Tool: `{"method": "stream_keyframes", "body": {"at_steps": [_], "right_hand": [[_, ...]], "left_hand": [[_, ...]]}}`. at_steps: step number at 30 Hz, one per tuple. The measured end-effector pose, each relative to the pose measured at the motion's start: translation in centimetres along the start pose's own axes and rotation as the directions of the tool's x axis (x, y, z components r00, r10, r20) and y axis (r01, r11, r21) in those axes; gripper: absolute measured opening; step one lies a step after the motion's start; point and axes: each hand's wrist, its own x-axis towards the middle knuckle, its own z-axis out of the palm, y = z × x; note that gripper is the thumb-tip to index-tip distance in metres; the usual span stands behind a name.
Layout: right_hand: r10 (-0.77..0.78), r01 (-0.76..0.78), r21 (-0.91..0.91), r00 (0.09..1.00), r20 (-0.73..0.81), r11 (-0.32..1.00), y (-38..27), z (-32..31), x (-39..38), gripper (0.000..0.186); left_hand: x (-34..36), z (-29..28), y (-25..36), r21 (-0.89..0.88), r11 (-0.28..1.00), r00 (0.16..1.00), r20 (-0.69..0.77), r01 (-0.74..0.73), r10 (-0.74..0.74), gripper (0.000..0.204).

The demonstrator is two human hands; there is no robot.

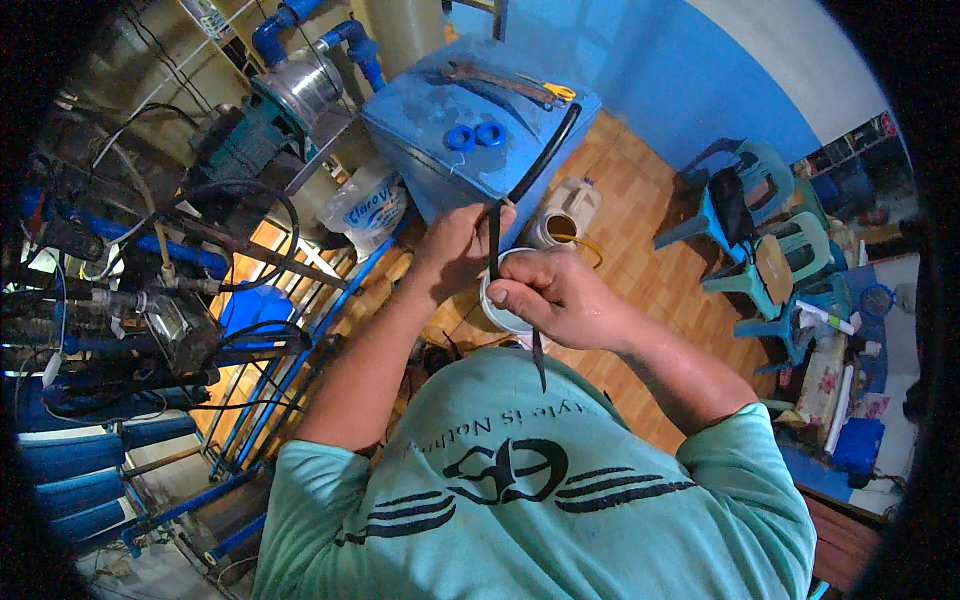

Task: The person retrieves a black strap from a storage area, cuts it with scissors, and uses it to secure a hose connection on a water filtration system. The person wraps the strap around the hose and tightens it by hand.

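Observation:
My left hand (462,245) is closed around the lower end of a black hose-like tube (548,155), which slants up to the right in front of a blue box. From that hand a flat black strip (494,250) runs down, stretched straight, to my right hand (560,298). The right thumb and fingers pinch this strip, and its loose pointed tail hangs over my shirt. Whether the strip is wound around the tube is hidden by my left fingers. Below the hands stands a white bucket (508,316), partly covered by my right hand.
On the blue box (420,130) lie two blue rings (474,136), a rusty wrench (490,78) and yellow-handled scissors (556,92). A whitish jug (578,205) stands beside the box. Pump and pipes (300,88) crowd the left; teal chairs (765,180) stand right.

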Motion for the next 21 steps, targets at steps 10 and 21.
{"method": "stream_keyframes", "body": {"at_steps": [10,21], "right_hand": [[-0.088,0.063,-0.476,0.996,-0.029,0.877,6.4,-2.8,-2.4,0.022],[-0.558,0.580,-0.450,0.806,0.197,0.679,5.0,-2.8,0.2,0.015]], "left_hand": [[-1.1,-1.1,3.2,0.141,0.990,0.999,0.051,-0.013,0.005,0.049],[-7.6,-2.5,4.8,-0.185,0.868,0.641,0.746,0.461,-0.181,0.055]]}}
